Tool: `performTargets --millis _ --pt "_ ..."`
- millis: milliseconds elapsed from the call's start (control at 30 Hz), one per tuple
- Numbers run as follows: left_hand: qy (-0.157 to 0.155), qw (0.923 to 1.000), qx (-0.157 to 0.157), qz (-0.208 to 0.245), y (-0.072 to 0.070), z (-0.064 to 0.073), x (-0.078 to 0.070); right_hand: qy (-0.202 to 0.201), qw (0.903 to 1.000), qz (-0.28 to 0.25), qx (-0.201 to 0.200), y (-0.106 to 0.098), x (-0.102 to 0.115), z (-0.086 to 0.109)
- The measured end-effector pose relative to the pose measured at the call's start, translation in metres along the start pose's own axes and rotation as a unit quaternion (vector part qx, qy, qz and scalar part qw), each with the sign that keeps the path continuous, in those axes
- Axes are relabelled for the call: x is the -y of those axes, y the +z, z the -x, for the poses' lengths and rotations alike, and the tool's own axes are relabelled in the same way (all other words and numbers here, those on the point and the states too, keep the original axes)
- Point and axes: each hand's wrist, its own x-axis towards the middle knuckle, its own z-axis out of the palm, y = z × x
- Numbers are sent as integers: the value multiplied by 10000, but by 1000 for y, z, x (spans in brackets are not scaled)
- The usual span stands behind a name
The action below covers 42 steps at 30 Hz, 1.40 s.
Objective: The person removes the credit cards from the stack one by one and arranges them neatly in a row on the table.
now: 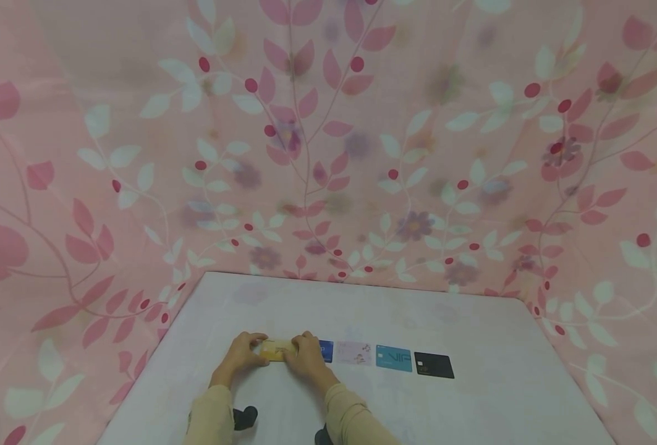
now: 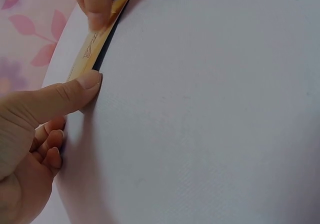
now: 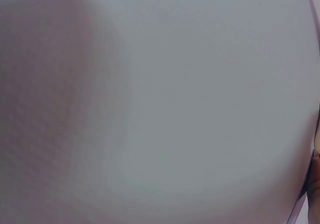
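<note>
Between my two hands a gold-yellow bank card (image 1: 275,350) is held at the left end of a row of cards on the white table. My left hand (image 1: 243,355) pinches its left end, with the thumb (image 2: 82,86) along the near edge. At the card's other end, my right hand (image 1: 309,361) holds it with thumb and fingers. In the left wrist view a dark strip shows beneath the card's near edge. A blue card (image 1: 326,351) lies partly hidden behind the right hand. The right wrist view catches only a sliver of fingers (image 3: 314,189) at its right edge.
Rightward along the row lie a pale pink card (image 1: 353,353), a teal card (image 1: 394,358) lettered VIP and a black card (image 1: 434,365). Pink floral cloth (image 1: 328,154) surrounds the white table (image 1: 473,408) at the back and sides.
</note>
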Motion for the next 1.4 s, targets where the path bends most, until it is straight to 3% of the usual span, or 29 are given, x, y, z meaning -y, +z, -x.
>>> performTargets --millis 200,433,1400 --pt "-52 10000 -20 19 0 -1 1 88 9988 -213 438 -6 0 -3" --pt "11 10000 -1 47 1 -1 1 223 9971 -366 624 -11 1 -6" --pt "-23 10000 -26 -49 3 0 0 156 9978 -212 611 -14 2 -5"
